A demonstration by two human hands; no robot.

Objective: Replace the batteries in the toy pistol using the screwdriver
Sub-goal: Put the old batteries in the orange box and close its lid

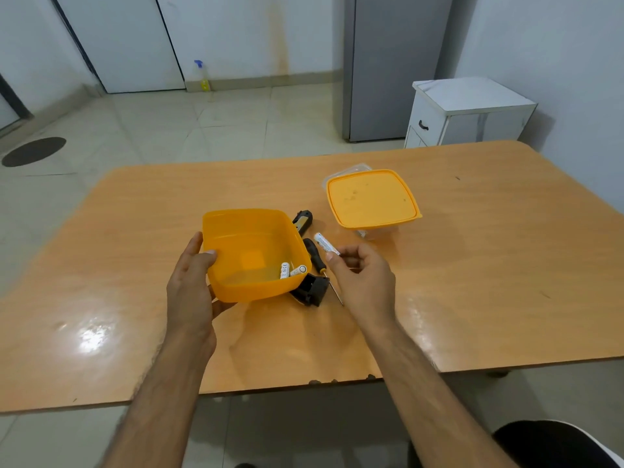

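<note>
Toy pistol (309, 288), black, lying on the table (472, 265) and largely hidden behind an orange tub; one end shows below the tub's near right corner, another black-and-yellow part (303, 221) past its far right corner (whether the two are joined cannot be told). Screwdriver (317, 256), black handle with orange collar, thin shaft pointing toward the viewer, lying on the table just right of the tub, between it and the right hand. Battery (325, 243), white, pinched at its near end by the thumb and fingertips of the right hand (364, 278), its far end tilted up and to the left above the table. Orange tub (251, 255), open, gripped at its left wall by the left hand (192, 282), thumb over the rim and fingers under the base, tilted toward the right; inside, two white batteries (292, 270) rest in the lower right corner. Second container (373, 199), clear with an orange lid, closed, standing on the table farther off to the right. Beyond the table: white cabinet (469, 111), spray bottle (203, 76) on the floor by the wall.
</note>
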